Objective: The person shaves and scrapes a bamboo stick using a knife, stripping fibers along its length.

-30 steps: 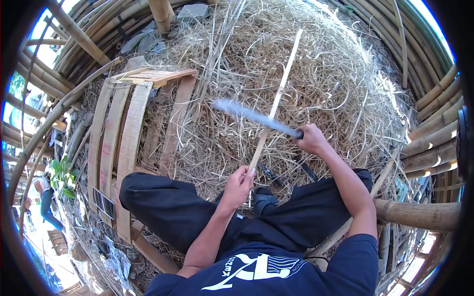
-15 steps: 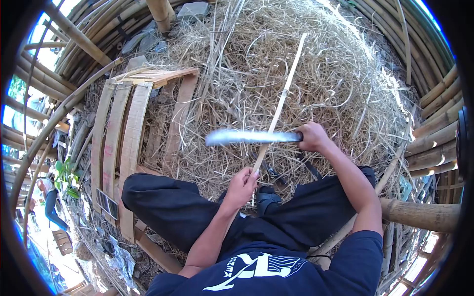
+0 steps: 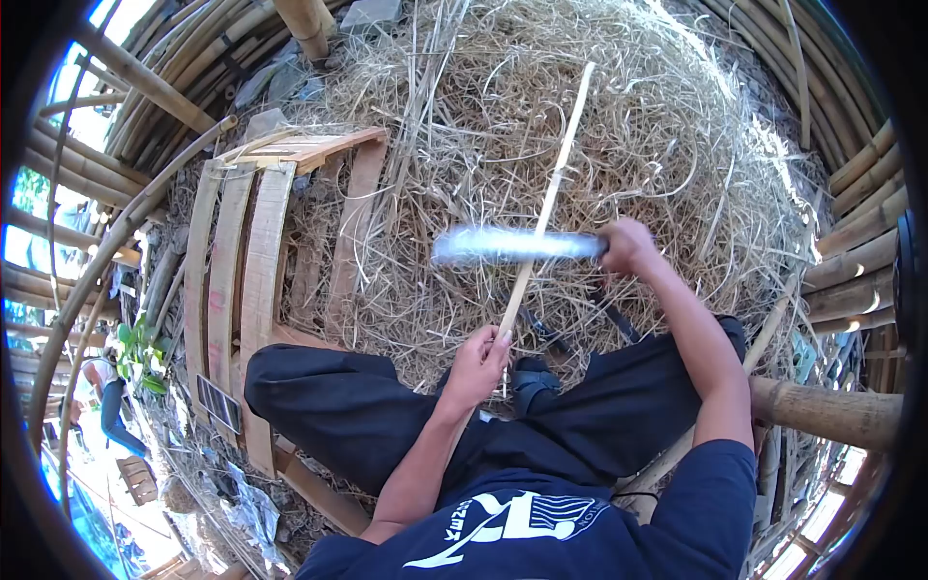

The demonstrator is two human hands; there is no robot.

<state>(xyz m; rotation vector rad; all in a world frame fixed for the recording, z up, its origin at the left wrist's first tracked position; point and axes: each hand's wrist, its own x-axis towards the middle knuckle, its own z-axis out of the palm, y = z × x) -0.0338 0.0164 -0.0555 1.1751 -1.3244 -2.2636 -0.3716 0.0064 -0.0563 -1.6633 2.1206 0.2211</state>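
Note:
A long, pale bamboo strip (image 3: 554,188) slants up and away from my lap over the shavings. Near its lower end, my left hand (image 3: 477,368) is closed around it, thumb along the strip. My right hand (image 3: 627,247) grips the dark handle of a large knife (image 3: 522,245). The blade points left and crosses the strip at about its middle; motion blurs it. Whether the edge touches the strip I cannot tell.
Curly shavings (image 3: 619,135) cover the ground ahead. A wooden pallet (image 3: 261,251) lies at the left, with a phone-like dark panel (image 3: 219,404) on it. A thick bamboo pole (image 3: 826,414) is at my right. Another person (image 3: 111,396) is at the far left.
The knife has swung from a slant to nearly level and shifted slightly right with my right hand. My left hand keeps its hold on the strip.

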